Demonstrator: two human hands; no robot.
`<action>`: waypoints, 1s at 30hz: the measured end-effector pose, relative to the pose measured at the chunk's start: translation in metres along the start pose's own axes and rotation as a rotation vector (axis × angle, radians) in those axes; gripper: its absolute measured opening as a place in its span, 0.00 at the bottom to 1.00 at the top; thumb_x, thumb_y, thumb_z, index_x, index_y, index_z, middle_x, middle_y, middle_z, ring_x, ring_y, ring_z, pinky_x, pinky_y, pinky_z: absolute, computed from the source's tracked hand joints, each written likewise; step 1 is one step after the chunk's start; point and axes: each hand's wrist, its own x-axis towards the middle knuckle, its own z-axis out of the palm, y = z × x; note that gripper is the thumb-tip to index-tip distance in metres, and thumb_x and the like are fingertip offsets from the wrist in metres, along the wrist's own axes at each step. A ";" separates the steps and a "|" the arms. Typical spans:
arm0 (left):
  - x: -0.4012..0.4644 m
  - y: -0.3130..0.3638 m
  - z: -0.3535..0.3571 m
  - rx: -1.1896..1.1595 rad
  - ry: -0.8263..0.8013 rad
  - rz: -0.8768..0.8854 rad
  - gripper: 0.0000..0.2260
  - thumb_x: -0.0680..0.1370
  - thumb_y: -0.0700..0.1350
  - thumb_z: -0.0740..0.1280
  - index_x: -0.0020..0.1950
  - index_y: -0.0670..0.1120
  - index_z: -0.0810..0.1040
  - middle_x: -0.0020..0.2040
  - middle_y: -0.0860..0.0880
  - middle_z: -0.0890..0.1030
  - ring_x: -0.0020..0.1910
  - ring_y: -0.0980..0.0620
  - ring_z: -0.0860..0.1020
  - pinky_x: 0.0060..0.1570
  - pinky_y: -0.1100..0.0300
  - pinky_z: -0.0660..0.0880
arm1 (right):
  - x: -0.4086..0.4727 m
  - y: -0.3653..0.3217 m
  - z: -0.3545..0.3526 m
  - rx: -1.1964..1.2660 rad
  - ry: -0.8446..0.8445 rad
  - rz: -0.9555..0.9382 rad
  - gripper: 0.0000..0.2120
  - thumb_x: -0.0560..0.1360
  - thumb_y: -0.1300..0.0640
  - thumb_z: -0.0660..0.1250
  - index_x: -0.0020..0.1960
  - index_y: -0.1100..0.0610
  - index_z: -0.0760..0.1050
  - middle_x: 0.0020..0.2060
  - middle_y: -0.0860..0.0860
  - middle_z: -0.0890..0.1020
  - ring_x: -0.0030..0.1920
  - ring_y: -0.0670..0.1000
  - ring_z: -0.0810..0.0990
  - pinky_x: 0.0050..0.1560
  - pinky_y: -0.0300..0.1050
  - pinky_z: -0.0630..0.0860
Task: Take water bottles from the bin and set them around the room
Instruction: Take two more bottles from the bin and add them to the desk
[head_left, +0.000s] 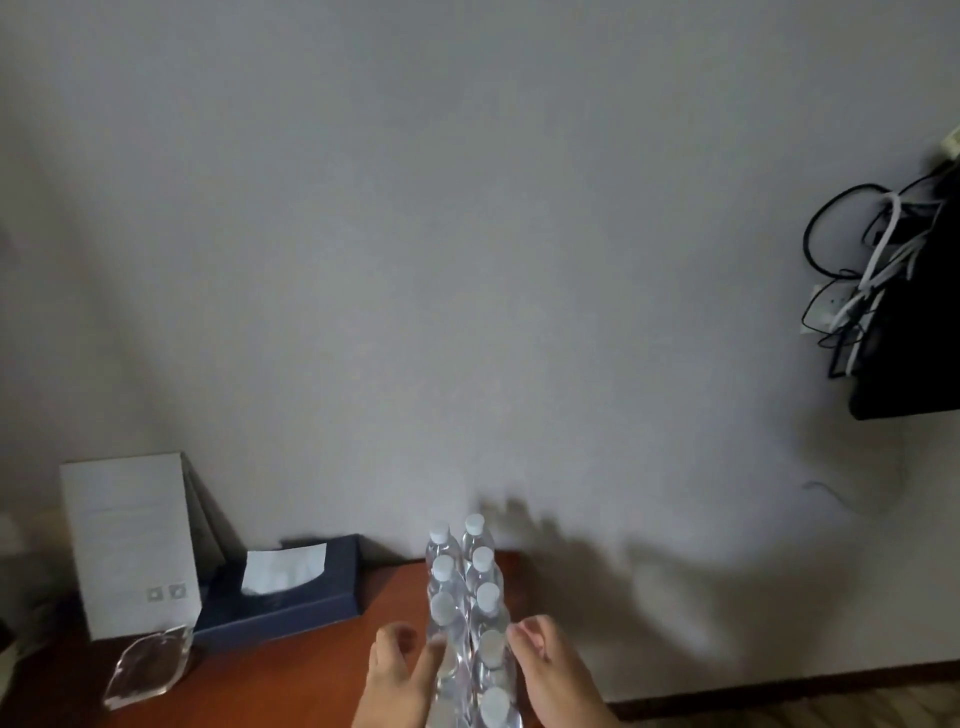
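Note:
Several clear water bottles (470, 597) with white caps stand upright in two tight rows, seemingly wrapped in clear film, at the right end of a reddish wooden table (291, 675). My left hand (400, 675) presses on the left side of the nearest bottles, one finger laid across a bottle. My right hand (556, 670) holds the right side, its fingertips curled at a cap. The lowest bottles and both wrists run out of the frame's bottom edge. No bin is in view.
A dark blue tissue box (291, 597) lies left of the bottles, with a white standing card (130, 540) and a clear glass dish (148, 665) further left. A grey wall is straight ahead. A black screen with tangled cables (883, 270) hangs at the right.

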 end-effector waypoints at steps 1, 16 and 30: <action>-0.001 0.012 -0.006 -0.047 -0.057 -0.012 0.12 0.80 0.51 0.68 0.58 0.47 0.72 0.59 0.46 0.75 0.57 0.48 0.75 0.58 0.55 0.67 | 0.008 -0.002 0.000 0.023 0.012 0.003 0.09 0.77 0.41 0.65 0.50 0.46 0.74 0.52 0.46 0.80 0.50 0.44 0.79 0.50 0.41 0.69; -0.017 -0.039 0.020 -0.880 -0.504 -0.494 0.32 0.82 0.64 0.49 0.67 0.41 0.78 0.63 0.38 0.82 0.61 0.40 0.81 0.47 0.50 0.83 | 0.019 0.024 0.046 0.463 -0.185 0.342 0.28 0.77 0.30 0.55 0.67 0.45 0.75 0.64 0.49 0.81 0.63 0.53 0.79 0.65 0.55 0.74; 0.122 -0.053 0.036 -0.590 -0.405 -0.439 0.34 0.80 0.69 0.43 0.80 0.52 0.60 0.80 0.53 0.59 0.78 0.53 0.60 0.75 0.53 0.57 | 0.133 0.032 0.052 0.532 -0.167 0.460 0.35 0.79 0.30 0.50 0.74 0.51 0.70 0.71 0.54 0.75 0.70 0.57 0.73 0.65 0.53 0.67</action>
